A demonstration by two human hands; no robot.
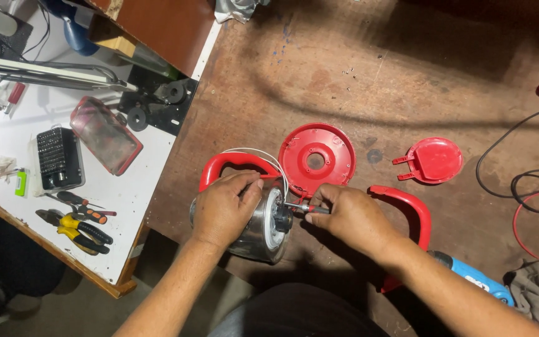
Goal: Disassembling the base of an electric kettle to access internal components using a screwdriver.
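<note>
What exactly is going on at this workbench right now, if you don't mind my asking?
A person is working on a steel kettle body laid on its side on a brown table. The left hand steadies it, while the right hand holds a small screwdriver with its tip at the kettle's underside. A round red base cover and a red lid lie apart on the table. Pliers rest on the white bench to the left.
</note>
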